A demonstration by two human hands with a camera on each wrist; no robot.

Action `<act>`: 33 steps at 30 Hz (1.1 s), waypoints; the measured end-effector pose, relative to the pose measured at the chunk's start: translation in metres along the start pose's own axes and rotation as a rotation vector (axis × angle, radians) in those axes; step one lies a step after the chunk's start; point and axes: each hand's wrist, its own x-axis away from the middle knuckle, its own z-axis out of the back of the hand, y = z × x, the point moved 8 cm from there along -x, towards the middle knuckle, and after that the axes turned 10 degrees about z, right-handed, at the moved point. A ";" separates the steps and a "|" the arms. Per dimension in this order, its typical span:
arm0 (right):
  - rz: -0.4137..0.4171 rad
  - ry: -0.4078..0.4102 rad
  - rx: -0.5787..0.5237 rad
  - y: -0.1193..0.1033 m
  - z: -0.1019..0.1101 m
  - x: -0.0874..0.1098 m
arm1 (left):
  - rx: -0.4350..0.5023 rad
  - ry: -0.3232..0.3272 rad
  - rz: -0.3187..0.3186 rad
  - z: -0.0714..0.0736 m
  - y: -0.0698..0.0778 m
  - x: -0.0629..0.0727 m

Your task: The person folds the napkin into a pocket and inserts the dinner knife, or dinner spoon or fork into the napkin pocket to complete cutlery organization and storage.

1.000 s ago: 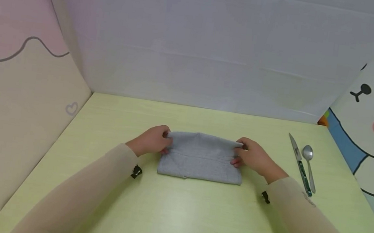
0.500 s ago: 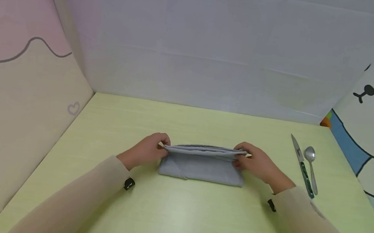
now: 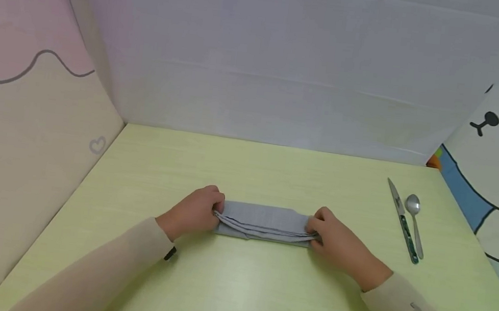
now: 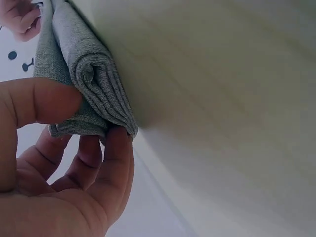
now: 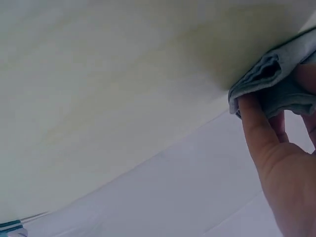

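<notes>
1. The cloth (image 3: 259, 213) lies on the bench (image 3: 234, 287) in the middle of the scene, a long strip running left to right, with stacked layers bunched along its near side.
2. The left hand (image 3: 197, 210) is partly closed, pinching the left end between thumb and fingers; the left wrist view shows the layers curling into a small roll there.
3. The right hand (image 3: 336, 242) likewise pinches the right end, a finger tucked beneath the fold.
4. The cloth looks soft, light and matt, so it should grip well and is unlikely to break; weight ought to be no trouble.
5. Its weakness is limpness: the layered edge bows towards the near side between the hands, and layers may slide apart or sag if only the top one is held.
6. Best hold, I judge, is at both ends, thumbs over and fingers under, taking every layer together with even, gentle tension.
7. The knife (image 3: 402, 221) and spoon (image 3: 415, 226) lie well apart, at far right.
</notes>
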 end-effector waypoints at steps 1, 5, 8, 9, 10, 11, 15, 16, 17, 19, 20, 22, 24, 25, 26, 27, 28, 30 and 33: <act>0.022 0.005 0.038 -0.004 -0.001 0.000 | -0.027 0.006 -0.006 -0.001 0.001 0.002; 0.077 0.030 0.224 -0.018 -0.005 0.002 | -0.102 0.010 -0.019 -0.004 0.005 0.009; 0.077 0.042 0.340 -0.024 -0.004 0.004 | -0.142 0.002 -0.032 -0.007 0.007 0.015; 0.068 0.042 0.362 -0.026 -0.003 0.005 | -0.148 0.002 -0.035 -0.007 0.008 0.017; 0.056 0.041 0.378 -0.027 -0.002 0.005 | -0.158 0.010 -0.041 -0.007 0.010 0.019; 0.041 0.040 0.390 -0.029 0.000 0.005 | -0.173 0.021 -0.048 -0.007 0.011 0.021; 0.009 0.044 0.417 -0.035 0.001 0.001 | -0.323 0.116 -0.118 -0.006 0.021 0.027; 0.016 0.046 0.425 -0.038 0.000 -0.001 | -0.378 0.143 -0.144 -0.007 0.024 0.028; 0.029 0.050 0.429 -0.040 -0.001 -0.003 | -0.428 0.170 -0.171 -0.008 0.028 0.030; 0.062 0.050 0.423 -0.046 -0.006 -0.007 | -0.486 0.213 -0.231 -0.009 0.035 0.033; 0.078 0.045 0.414 -0.048 -0.008 -0.009 | -0.495 0.224 -0.253 -0.010 0.038 0.035; 0.099 0.036 0.391 -0.051 -0.012 -0.012 | -0.499 0.236 -0.290 -0.011 0.043 0.038; 0.102 0.026 0.374 -0.052 -0.014 -0.014 | -0.480 0.238 -0.316 -0.011 0.046 0.041; 0.100 0.021 0.369 -0.052 -0.014 -0.014 | -0.479 0.232 -0.317 -0.011 0.046 0.041; 0.099 0.017 0.367 -0.052 -0.014 -0.014 | -0.476 0.226 -0.313 -0.011 0.046 0.042; 0.100 0.014 0.365 -0.052 -0.013 -0.013 | -0.477 0.219 -0.310 -0.011 0.045 0.042; 0.102 0.009 0.361 -0.051 -0.013 -0.013 | -0.474 0.213 -0.307 -0.011 0.045 0.042; 0.101 0.014 0.348 -0.051 -0.011 -0.012 | -0.478 0.215 -0.307 -0.010 0.044 0.043; 0.077 0.034 0.307 -0.054 -0.006 -0.015 | -0.502 0.249 -0.328 -0.009 0.048 0.043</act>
